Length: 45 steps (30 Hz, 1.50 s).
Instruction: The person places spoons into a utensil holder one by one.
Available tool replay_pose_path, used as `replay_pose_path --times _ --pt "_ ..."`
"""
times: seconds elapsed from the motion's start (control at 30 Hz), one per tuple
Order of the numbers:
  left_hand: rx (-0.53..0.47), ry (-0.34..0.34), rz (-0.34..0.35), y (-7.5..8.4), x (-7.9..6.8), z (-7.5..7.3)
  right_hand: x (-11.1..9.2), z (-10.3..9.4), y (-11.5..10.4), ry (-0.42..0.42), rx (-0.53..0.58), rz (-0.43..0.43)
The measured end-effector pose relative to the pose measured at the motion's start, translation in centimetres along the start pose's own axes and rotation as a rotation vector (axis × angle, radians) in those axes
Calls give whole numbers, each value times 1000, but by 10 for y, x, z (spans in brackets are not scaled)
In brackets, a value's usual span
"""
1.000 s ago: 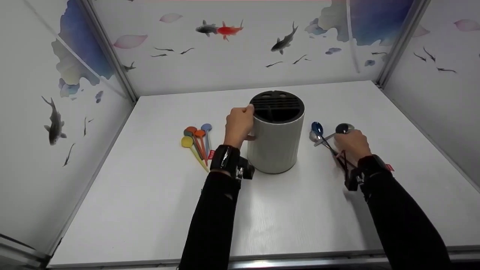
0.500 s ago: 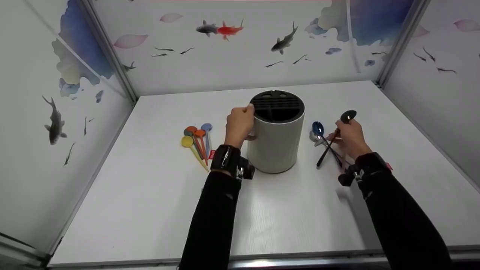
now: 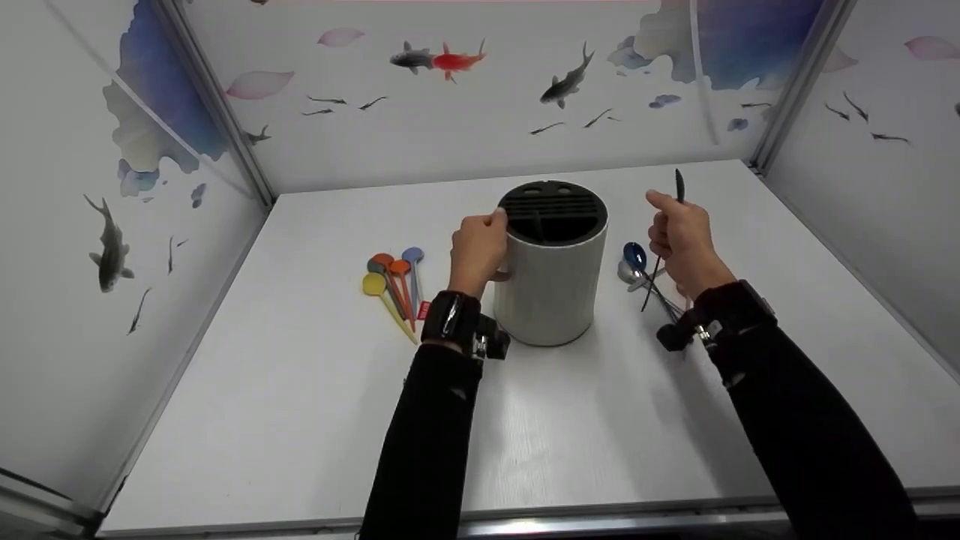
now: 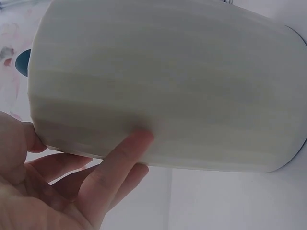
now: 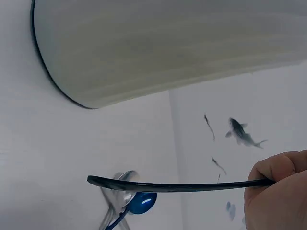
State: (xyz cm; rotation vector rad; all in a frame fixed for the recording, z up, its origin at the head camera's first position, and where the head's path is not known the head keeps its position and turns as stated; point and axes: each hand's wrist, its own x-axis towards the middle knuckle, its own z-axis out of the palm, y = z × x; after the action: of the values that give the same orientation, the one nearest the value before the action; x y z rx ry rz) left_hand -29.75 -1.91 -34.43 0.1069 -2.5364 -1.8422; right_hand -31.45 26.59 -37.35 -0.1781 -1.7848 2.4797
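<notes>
Raised the dark spoon [image 3: 679,185] since the earlier head frame, gripping it in the right hand [image 3: 684,240] beside the utensil holder [image 3: 551,292]. Left wrist: grasping that holder with the left hand [image 4: 62,191]. Right wrist: dangling the handle [image 5: 192,187]; probably mid-transfer, needing alignment above the slots [image 3: 551,206].

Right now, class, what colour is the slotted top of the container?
Black; the slotted top shows best in the head view.
</notes>
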Motion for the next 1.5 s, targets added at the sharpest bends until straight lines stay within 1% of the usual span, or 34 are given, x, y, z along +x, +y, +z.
replay_pose_path --times 0.13,0.2,0.37,0.53,0.63,0.7,0.8,0.87,0.97,1.07,1.2,1.33,1.5 --pt "15 5 19 0 0 3 -6 12 -17 -61 -46 -118" --pt "22 10 31 0 0 3 -8 20 -28 -75 -38 -167" --pt "30 12 45 1 -1 2 -13 44 -59 -109 27 -264" --pt "18 8 61 2 0 -1 -23 71 -91 -210 142 -349" --pt "15 3 71 1 -1 -5 -29 88 -103 -267 206 -406" --pt "13 2 71 0 -1 -7 -31 98 -106 -296 217 -463" --pt "11 7 73 -2 -1 -9 -31 110 -101 -324 204 -527" --pt "8 9 70 -3 -2 -8 -30 114 -93 -325 184 -536" --pt "10 4 69 -4 -2 -6 -25 115 -78 -304 174 -485" --pt "21 -9 69 -4 -2 -3 -21 112 -60 -256 143 -430" --pt "32 -11 69 -4 -1 -1 -16 107 -41 -216 62 -394" --pt "25 -6 66 -4 -1 -1 -12 106 -28 -207 -17 -359" --pt "22 -11 59 -4 -1 -1 -11 105 -21 -165 -135 -333"
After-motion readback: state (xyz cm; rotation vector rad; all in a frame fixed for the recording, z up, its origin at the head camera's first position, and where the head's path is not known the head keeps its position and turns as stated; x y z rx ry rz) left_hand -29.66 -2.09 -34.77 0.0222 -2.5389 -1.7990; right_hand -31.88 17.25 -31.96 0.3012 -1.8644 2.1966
